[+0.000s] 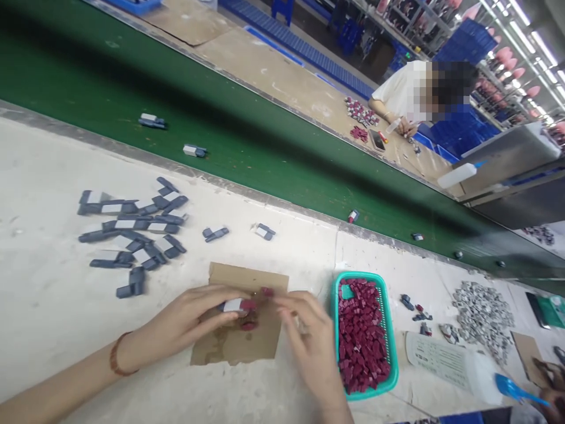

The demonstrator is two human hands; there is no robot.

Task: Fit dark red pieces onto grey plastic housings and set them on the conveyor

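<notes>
My left hand (198, 315) is closed on a small part (233, 305) with a white middle and a dark red end, held above a brown cardboard piece (220, 347). My right hand (311, 335) is on the other side of the cardboard, its fingers bent and thumb close to the index finger; what it pinches, if anything, cannot be made out. Just beyond its fingertips is a small dark red piece (267, 291). Another red piece (248, 325) lies on the cardboard, which has wet-looking stains.
A teal basket (394, 353) of dark red pieces stands on the right, near a bottle (445, 362) and grey-white pieces (483, 315). Grey-blue parts (132, 224) lie left. A green conveyor (265, 171) carries several parts. Across it, a person (397, 97) works.
</notes>
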